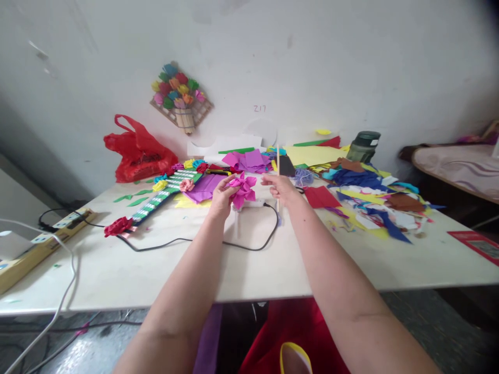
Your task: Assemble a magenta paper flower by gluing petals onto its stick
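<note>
A magenta paper flower [243, 189] with pointed petals is held by its left side in the fingers of my left hand [222, 195]. Across a small gap, my right hand [285, 190] is closed on a thin wooden stick [278, 162] that stands nearly upright. The stick shows above and below my fingers; where they grip it is partly hidden. Just under the flower lies a white glue gun [255, 203], partly covered, with a black cord [268, 240] looping over the table.
To the left, a green-and-white striped piece [156, 201] bears paper roses, near a red plastic bag [138, 156] and a power strip [64, 234]. Coloured paper scraps [362, 182] and a dark green bottle [363, 147] are at right. The table's [265, 275] front edge is close to me.
</note>
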The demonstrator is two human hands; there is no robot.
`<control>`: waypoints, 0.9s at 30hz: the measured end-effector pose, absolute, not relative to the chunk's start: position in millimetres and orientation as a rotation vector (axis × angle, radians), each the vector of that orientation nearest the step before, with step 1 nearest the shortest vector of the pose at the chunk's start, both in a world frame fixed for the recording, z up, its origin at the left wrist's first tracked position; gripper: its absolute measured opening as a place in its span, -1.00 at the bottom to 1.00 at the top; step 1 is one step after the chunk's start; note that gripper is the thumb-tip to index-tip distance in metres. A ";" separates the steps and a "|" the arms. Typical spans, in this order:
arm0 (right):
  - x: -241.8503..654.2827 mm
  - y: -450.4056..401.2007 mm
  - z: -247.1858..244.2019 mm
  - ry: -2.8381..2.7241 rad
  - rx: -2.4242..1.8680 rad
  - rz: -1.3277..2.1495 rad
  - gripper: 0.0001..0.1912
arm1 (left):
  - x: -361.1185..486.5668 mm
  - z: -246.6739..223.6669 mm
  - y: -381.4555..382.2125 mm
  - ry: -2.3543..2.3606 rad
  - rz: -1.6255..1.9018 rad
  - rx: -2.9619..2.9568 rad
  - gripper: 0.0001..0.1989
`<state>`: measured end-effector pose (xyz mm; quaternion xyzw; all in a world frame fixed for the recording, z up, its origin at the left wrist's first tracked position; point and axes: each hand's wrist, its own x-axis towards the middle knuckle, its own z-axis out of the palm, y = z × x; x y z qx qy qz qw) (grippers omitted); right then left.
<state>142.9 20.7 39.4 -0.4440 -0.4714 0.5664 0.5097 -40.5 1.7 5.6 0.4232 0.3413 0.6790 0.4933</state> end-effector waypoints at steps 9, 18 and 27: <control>117.8 17.5 31.7 -1.234 -1.137 1.255 -0.72 | -32.4 2.5 -0.5 0.843 1.622 1.048 -0.31; 122.0 13.6 40.2 -1.334 -1.176 1.073 -0.70 | -30.2 8.7 -9.9 0.799 1.516 1.123 -0.39; 124.0 19.5 35.4 -1.492 -1.168 0.883 -0.77 | -39.8 8.6 -4.5 0.840 1.450 1.136 -0.45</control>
